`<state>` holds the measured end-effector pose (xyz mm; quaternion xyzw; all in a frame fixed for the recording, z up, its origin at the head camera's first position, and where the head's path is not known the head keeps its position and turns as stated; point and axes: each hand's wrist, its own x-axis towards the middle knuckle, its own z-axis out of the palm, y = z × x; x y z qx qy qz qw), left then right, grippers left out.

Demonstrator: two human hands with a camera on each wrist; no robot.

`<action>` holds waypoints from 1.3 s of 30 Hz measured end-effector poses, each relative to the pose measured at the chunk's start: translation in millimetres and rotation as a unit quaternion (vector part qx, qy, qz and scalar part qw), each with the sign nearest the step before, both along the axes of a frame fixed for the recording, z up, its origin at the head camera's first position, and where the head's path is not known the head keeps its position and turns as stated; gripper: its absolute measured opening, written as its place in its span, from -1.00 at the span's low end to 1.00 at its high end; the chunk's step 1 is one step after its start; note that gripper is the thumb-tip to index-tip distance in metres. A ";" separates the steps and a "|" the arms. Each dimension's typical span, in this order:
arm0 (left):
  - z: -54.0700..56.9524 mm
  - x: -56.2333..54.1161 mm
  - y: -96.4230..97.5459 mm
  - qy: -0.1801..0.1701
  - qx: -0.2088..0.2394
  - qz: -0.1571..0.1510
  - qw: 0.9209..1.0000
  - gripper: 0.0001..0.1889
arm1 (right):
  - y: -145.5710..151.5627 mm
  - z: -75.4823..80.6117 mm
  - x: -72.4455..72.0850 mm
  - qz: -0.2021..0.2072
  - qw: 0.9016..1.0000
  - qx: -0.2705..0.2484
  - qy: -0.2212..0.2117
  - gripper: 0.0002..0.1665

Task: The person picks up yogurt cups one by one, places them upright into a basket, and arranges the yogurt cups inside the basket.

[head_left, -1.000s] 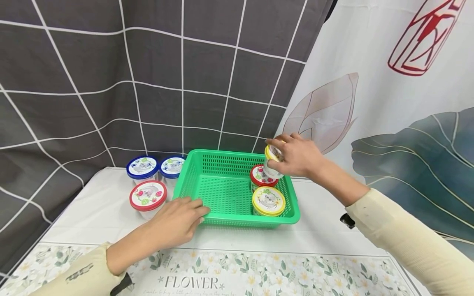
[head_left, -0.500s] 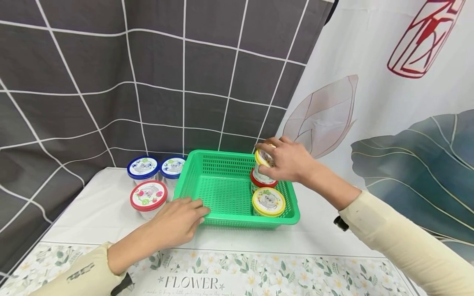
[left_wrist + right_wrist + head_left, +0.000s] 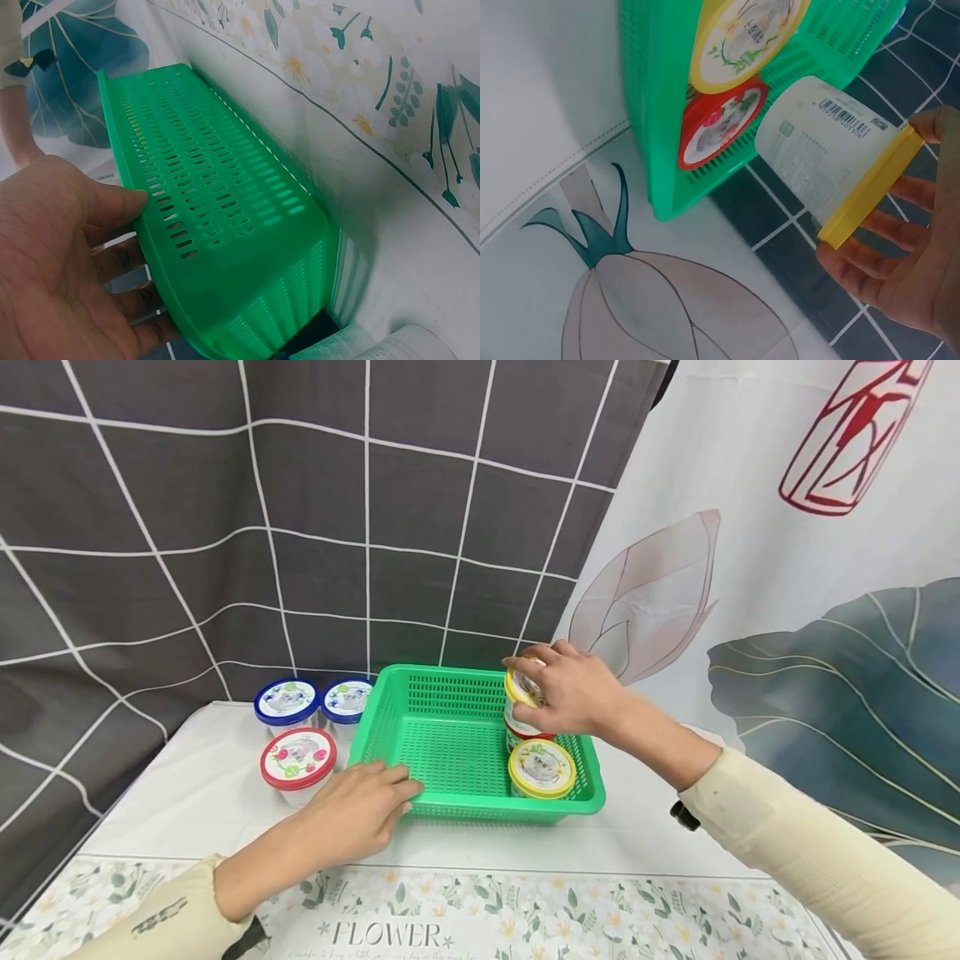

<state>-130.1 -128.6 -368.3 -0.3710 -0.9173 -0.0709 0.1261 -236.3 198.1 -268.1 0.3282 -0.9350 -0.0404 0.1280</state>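
My right hand (image 3: 573, 693) grips a yellow-lidded tub (image 3: 821, 146) by its lid, fingers and thumb on opposite sides. The tub is held over the back right part of a green plastic basket (image 3: 480, 806). In the right wrist view its base is close to a red-lidded tub (image 3: 724, 126) inside the basket. Another yellow-lidded tub (image 3: 542, 767) sits in the front right corner of the basket. My left hand (image 3: 356, 810) holds the basket's rim at the front left; the left wrist view shows the thumb outside and the fingers over the rim.
Left of the basket stand two blue-lidded tubs (image 3: 287, 700) and a red-lidded tub (image 3: 298, 756). A flower-print cloth (image 3: 600, 918) lies along the table's front. A dark checked curtain (image 3: 420, 502) hangs behind the basket, with a white printed one (image 3: 750, 460) at the right.
My right hand has moved left with the yellow-lidded tub, which now hides most of the red-lidded tub in the head view. The left hand stays on the basket rim.
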 end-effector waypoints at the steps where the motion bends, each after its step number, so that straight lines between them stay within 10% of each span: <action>1: 0.1 0.1 0.1 0.003 0.001 -0.002 1.000 -0.78 | -0.9 0.0 0.2 0.002 1.000 0.000 0.000 -0.18; 39: 1.7 0.2 0.1 -0.018 -0.006 0.007 1.000 -0.76 | -42.7 -20.4 16.4 0.118 0.993 -0.013 -0.028 -0.22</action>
